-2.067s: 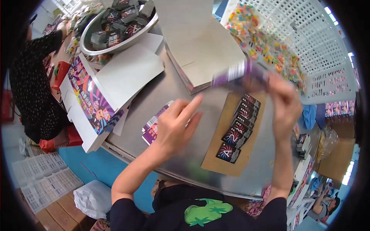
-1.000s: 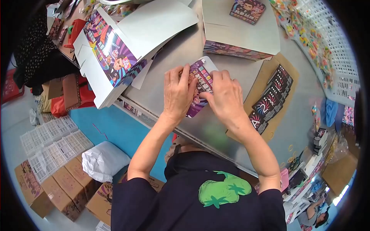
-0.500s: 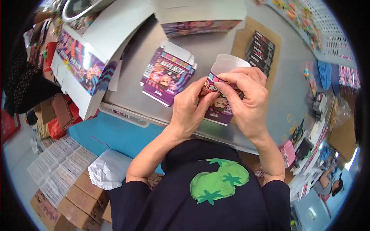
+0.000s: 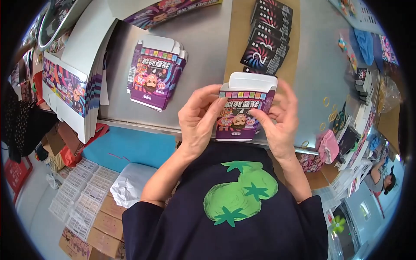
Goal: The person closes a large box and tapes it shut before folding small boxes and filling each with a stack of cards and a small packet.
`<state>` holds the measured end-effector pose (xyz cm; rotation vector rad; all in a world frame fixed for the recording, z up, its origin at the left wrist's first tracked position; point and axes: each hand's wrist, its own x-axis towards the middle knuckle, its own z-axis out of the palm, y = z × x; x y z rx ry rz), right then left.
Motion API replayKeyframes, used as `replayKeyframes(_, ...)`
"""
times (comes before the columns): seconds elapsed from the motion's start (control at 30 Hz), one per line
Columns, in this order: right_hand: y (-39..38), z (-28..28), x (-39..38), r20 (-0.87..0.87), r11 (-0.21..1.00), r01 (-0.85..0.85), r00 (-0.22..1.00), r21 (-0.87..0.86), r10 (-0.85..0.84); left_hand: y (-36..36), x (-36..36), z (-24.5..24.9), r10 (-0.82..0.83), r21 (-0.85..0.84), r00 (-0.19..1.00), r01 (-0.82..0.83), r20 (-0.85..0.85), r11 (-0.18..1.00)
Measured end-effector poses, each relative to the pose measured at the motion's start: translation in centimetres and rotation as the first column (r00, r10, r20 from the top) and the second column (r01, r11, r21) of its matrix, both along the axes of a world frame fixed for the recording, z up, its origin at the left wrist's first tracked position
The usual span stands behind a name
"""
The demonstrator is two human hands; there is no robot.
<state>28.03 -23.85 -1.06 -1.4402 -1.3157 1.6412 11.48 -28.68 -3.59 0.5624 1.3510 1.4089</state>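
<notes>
Between my two hands is a small purple printed box, its white flap standing up at the end away from me. My left hand grips the box's left edge, thumb on the printed front. On the right edge, my right hand has its thumb on the front and its fingers behind. To the left, a stack of matching purple boxes lies on the metal table, white flaps pointing away. Just beyond my hands, fanned stacks of black cards with bright swirls rest on a brown cardboard sheet.
A white carton packed with flat printed pieces stands at the table's left. Another printed carton is at the back. Rubber bands and a pink cloth lie at the right. A person is far right.
My hands have moved apart from their pinch at the box's top, and its printed front now shows between them. The view has shifted, bringing more of the black cards into sight.
</notes>
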Motion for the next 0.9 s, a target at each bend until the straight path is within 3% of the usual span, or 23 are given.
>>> replayKeyframes(0.1, -1.0, -1.0, 1.9, 0.006, 0.995, -0.097, 0.995, -0.024, 0.097, -1.5, -1.0, -0.3, -0.115, -0.050, 0.993, 0.114, -0.023, 0.992)
replayKeyframes(0.2, -2.8, -2.5, 3.9, -0.090, 0.965, -0.211, 0.976, -0.156, 0.198, -1.9, -2.3, -0.1, -0.470, -0.186, 0.867, 0.441, -0.162, 0.878)
replayKeyframes(0.23, -3.2, -2.5, 4.1, -0.094, 0.963, -0.210, 0.976, -0.170, 0.196, -2.0, -2.6, -0.2, -0.474, -0.199, 0.867, 0.442, -0.157, 0.875)
replayKeyframes(0.33, -3.9, -2.1, 4.2, 0.154, 0.917, -0.393, 0.912, 0.064, 0.380, -2.3, -3.2, -0.7, -0.577, -0.129, 0.705, 0.582, -0.412, 0.803)
replayKeyframes(0.5, -2.8, -1.1, 2.3, 0.256, 0.866, -0.448, 0.884, 0.223, 0.392, -2.4, -3.6, -1.0, -0.534, -0.082, 0.739, 0.553, -0.411, 0.829)
replayKeyframes(0.6, -3.0, -0.5, 1.1, -0.045, 0.986, -0.104, 0.994, -0.128, 0.099, -2.0, -2.8, 0.3, -0.351, -0.142, 0.935, 0.355, 0.054, 0.924)
replayKeyframes(0.63, -2.6, -0.4, 1.2, -0.044, 0.986, -0.105, 0.994, -0.128, 0.101, -1.9, -2.9, 0.5, -0.350, -0.141, 0.935, 0.354, 0.055, 0.924)
replayKeyframes(0.73, -0.9, -0.2, 2.3, -0.054, 0.913, -0.310, 0.950, -0.265, 0.307, -1.6, -3.0, 0.9, -0.514, -0.139, 0.785, 0.498, -0.346, 0.856)
replayKeyframes(0.9, 0.4, 0.3, 3.1, -0.063, 0.906, -0.353, 0.935, -0.234, 0.348, -1.1, -3.0, 1.4, -0.538, -0.159, 0.806, 0.514, -0.247, 0.843)
